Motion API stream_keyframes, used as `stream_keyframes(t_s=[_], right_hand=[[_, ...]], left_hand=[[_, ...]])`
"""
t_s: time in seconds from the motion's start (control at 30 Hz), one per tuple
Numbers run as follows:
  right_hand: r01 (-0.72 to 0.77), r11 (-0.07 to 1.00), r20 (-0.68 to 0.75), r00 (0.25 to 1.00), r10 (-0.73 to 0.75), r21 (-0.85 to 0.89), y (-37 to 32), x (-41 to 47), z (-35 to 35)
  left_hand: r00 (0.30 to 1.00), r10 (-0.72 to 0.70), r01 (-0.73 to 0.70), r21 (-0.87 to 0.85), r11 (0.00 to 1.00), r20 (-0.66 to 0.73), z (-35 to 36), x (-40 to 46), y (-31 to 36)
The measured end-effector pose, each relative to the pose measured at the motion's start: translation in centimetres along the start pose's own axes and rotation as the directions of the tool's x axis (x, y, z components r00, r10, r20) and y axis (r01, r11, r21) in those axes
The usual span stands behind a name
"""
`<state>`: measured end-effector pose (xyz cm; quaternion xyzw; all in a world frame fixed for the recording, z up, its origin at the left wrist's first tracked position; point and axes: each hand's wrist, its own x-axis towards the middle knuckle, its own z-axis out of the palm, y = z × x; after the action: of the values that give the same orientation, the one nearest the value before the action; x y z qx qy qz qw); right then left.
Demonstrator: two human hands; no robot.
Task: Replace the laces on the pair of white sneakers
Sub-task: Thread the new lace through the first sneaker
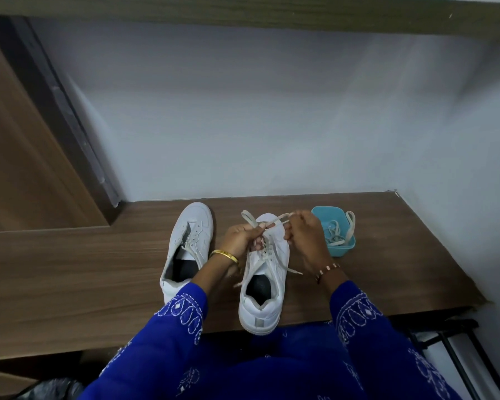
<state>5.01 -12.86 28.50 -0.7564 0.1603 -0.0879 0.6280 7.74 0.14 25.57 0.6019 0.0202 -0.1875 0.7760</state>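
Near table (70, 284) edge: laced sneaker (264, 281), heel toward wearer, lace (267, 249) partly threaded. Above it: left hand (240, 241) and right hand (303, 235), each grip pinching lace. Advice: equal tension, flat strands, no twist. Left: second sneaker (186, 246), mostly unlaced. Far right: blue tub (322, 213) holding loose laces (337, 235).

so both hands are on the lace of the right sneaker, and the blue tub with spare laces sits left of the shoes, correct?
Not quite: the head view shows the tub right of the shoes. Both hands, left and right, do hold the lace over the right sneaker.
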Motion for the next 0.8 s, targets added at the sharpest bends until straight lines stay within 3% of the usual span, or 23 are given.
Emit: stream_keyframes(t_s=[0.13,0.3,0.47,0.57,0.7,0.8], right_hand=[[0.131,0.991,0.08,0.988,-0.132,0.024,-0.7,-1.4,-0.2],[0.353,0.914,0.33,0.903,-0.276,-0.201,2.6,-3.6,0.8],[0.354,0.882,0.336,0.909,-0.246,-0.312,5.4,-3.3,1.0],[0.35,0.877,0.305,0.918,-0.252,-0.33,5.0,-2.2,0.2],[0.195,0.979,0.111,0.976,-0.188,-0.052,3.1,-0.2,-0.6],[0.092,0.996,0.299,0.951,-0.083,-0.016,2.7,1.4,-0.3]], left_hand=[[0.998,-0.061,0.062,-0.099,0.993,0.008,0.1,-0.2,0.4],[0.987,-0.139,0.152,-0.195,0.969,0.079,-0.5,-0.1,0.7],[0.98,-0.123,0.156,-0.219,0.963,0.159,-0.7,-0.9,0.5],[0.989,-0.029,0.034,-0.029,0.999,0.145,-1.5,-0.9,0.8],[0.968,0.058,-0.131,0.291,0.948,0.246,-2.3,-0.7,1.4],[0.943,0.108,-0.252,0.463,0.85,0.314,-2.2,-0.7,1.8]])
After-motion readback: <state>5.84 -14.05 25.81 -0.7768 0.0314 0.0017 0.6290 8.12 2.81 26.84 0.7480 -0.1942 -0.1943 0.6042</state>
